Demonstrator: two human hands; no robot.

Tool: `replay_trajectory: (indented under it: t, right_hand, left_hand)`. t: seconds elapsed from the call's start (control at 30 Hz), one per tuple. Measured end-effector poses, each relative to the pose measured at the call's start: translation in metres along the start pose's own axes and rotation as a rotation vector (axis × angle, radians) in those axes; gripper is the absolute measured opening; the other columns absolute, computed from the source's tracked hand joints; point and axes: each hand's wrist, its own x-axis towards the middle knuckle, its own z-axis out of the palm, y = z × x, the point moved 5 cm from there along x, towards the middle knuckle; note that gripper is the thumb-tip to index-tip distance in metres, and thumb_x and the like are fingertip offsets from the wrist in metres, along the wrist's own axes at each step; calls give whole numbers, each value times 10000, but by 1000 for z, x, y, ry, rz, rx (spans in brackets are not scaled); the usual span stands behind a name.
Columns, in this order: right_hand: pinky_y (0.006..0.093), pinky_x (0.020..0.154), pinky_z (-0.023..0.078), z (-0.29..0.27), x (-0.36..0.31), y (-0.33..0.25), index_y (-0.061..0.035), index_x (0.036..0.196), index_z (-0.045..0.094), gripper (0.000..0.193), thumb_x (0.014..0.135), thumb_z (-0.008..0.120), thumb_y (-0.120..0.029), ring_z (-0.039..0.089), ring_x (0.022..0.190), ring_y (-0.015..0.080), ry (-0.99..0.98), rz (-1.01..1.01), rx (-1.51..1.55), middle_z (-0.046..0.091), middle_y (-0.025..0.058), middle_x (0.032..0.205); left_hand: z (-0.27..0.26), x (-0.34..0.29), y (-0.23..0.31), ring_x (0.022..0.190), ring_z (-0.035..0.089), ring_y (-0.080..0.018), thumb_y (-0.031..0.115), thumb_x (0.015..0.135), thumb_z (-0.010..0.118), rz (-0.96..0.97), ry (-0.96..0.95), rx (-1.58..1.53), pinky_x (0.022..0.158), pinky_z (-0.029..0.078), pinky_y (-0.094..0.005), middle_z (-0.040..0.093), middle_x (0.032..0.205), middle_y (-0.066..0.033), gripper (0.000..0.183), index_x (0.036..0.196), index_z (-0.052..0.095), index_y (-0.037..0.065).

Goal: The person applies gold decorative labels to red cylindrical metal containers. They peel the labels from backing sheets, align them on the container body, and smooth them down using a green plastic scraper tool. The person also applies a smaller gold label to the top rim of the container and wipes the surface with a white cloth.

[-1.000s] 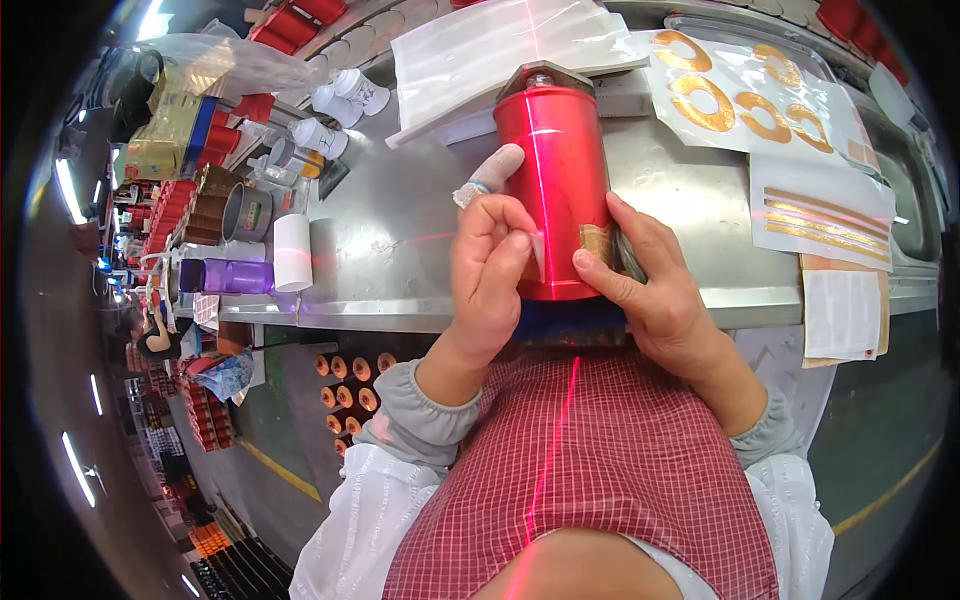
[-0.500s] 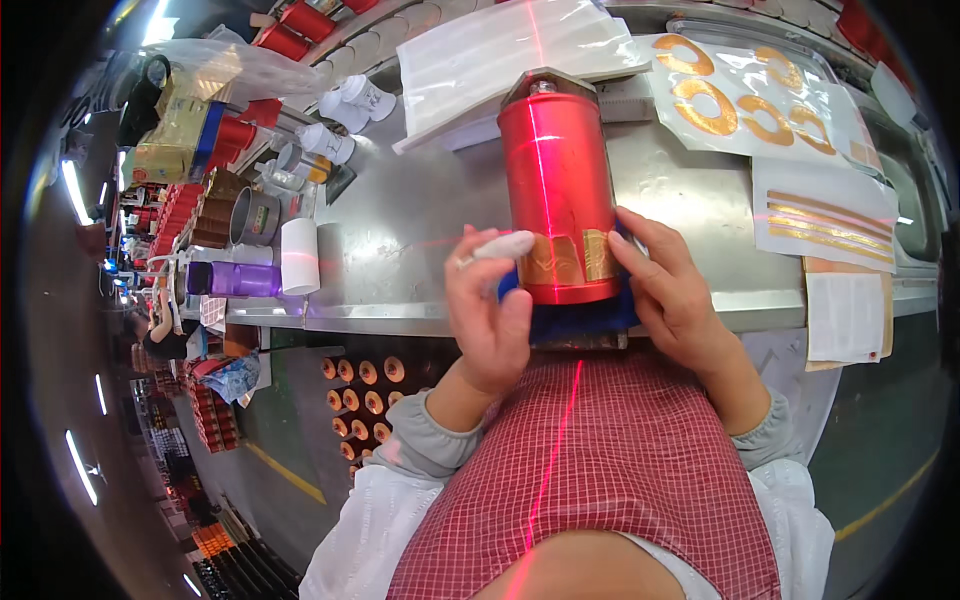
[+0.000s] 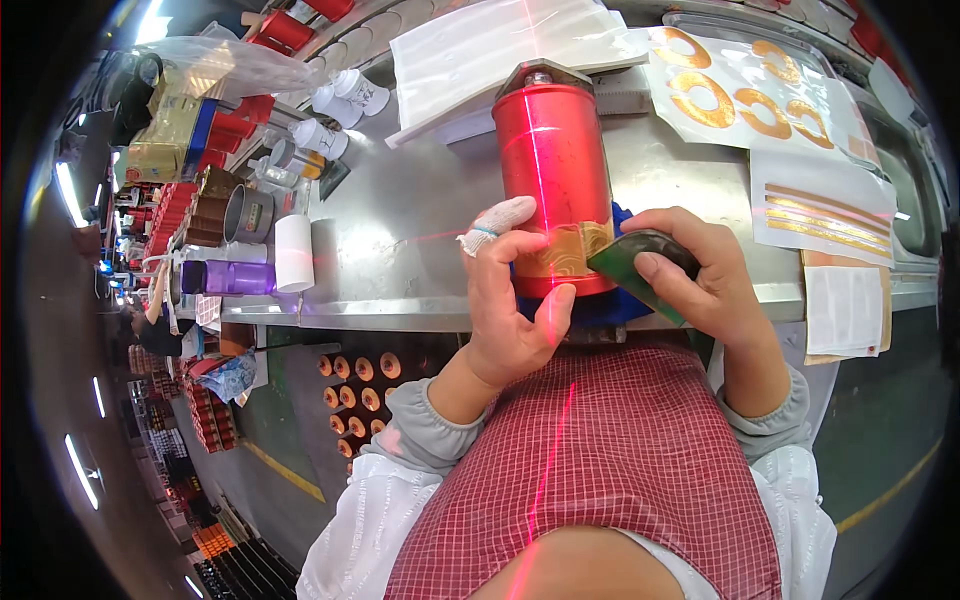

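Note:
A red metal cylinder (image 3: 550, 160) lies lengthwise before me, its near end on a blue pad (image 3: 598, 310). Round its near end runs a gold patterned band (image 3: 565, 255). My left hand (image 3: 510, 305) grips the cylinder's near left side, index finger by the band and thumb at the bottom rim. White covers (image 3: 500, 220) sheathe one of its fingers. In my right hand (image 3: 712, 275) is a dark green, flat scraper (image 3: 640, 262), pinched between thumb and fingers. Its edge touches or nearly touches the band's right part.
Gold ring-shaped stickers (image 3: 703, 98) on clear sheets and a sheet of gold strips (image 3: 825, 215) lie at right. White paper (image 3: 500, 55) is behind the cylinder. At left stand a white roll (image 3: 294, 253), a purple bottle (image 3: 235, 278) and white cups (image 3: 360, 92).
A dark green scraper is now in my right hand, which had its bare fingers at the band before. My left fingers have shifted right onto the cylinder's near end.

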Motion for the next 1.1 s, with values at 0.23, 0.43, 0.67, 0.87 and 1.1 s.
replay_trajectory:
  t: [0.23,0.43,0.67,0.87,1.1]
  right_hand:
    - [303,636,500,-1,7,-9,-11,1061,634,259,820,616,-104,636,679,193,-60,-54,3,654,110,796]
    - [304,618,498,-2,15,-14,-25,1057,640,262,806,627,-97,636,659,212,-113,-111,-65,655,113,788]
    - [307,612,494,-4,19,-12,-31,1051,646,265,795,634,-98,642,664,206,-156,-72,-51,661,115,789]
    - [294,611,489,-8,21,-10,-25,1054,643,268,800,633,-111,634,659,185,-137,-88,-70,657,109,777]
    - [289,722,505,-16,2,8,-22,1159,592,310,883,603,-163,642,813,149,9,83,43,680,98,903]
  left_hand:
    - [2,0,3,1179,454,-362,98,751,689,-6,-3,16,1013,334,-449,476,1277,-237,412,1103,486,27]
    - [2,-2,-1,1146,472,-334,76,759,673,-73,-13,-44,993,354,-418,465,1291,-237,377,1083,485,32]
    - [2,-2,0,1155,463,-316,41,761,649,-94,-13,-117,1001,350,-409,447,1312,-230,356,1076,484,35]
    - [1,-2,-2,1190,449,-329,42,772,632,-100,-7,-153,1036,324,-421,452,1317,-213,323,1068,503,33]
    - [-3,-8,22,1227,431,-387,327,880,586,272,-109,510,1130,173,-560,558,1273,-201,462,1202,612,-3]
